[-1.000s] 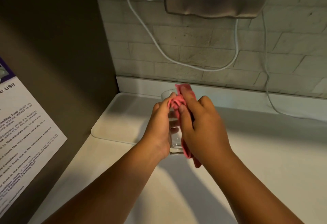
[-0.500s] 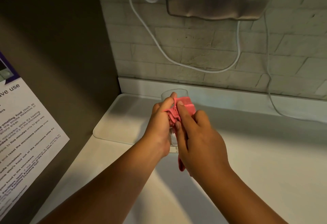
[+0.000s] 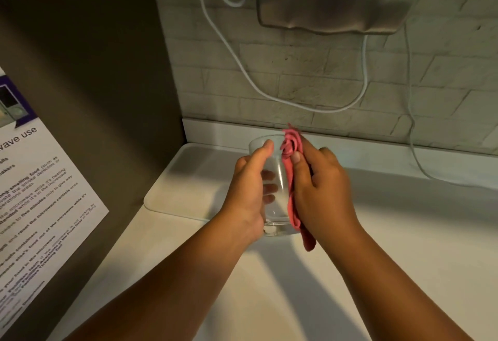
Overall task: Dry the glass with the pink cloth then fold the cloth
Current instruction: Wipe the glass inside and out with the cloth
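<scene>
The left hand (image 3: 249, 192) has a closed grip around the glass (image 3: 272, 179); the right hand (image 3: 320, 189) presses the bunched pink cloth (image 3: 291, 146) against it. A wet wall could slip the glass onto the surface (image 3: 404, 233).

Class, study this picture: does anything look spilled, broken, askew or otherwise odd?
Nothing stands out. The left hand holds the glass upright and intact, the right hand presses the pink cloth against its side, and the counter shows no spill.
</scene>
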Tool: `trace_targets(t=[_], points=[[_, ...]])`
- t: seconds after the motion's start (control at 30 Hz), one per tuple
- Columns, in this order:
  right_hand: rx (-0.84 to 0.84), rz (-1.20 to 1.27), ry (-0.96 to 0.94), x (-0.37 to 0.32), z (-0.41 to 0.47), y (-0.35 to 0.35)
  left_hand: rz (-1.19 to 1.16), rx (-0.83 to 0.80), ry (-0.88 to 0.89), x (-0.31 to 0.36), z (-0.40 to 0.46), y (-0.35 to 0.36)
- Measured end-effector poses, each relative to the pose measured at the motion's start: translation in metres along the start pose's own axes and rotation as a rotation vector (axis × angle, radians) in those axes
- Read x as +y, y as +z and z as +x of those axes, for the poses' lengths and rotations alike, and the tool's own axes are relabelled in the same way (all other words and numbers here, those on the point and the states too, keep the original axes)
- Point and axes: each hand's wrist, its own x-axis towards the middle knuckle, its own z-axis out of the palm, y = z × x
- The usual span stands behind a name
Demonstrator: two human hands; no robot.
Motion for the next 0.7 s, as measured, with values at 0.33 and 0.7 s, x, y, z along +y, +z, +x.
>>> trace_targets(t=[0.33,0.7], points=[[-0.134,-0.21,-0.159,-0.018,-0.041,-0.001,-0.049,-0.017,-0.018,-0.003,0.001,-0.004],[-0.01,-0.103,-0.078,-0.009,-0.007,0.002,0.031,-0.003,0.038,-0.007,-0.002,-0.003]])
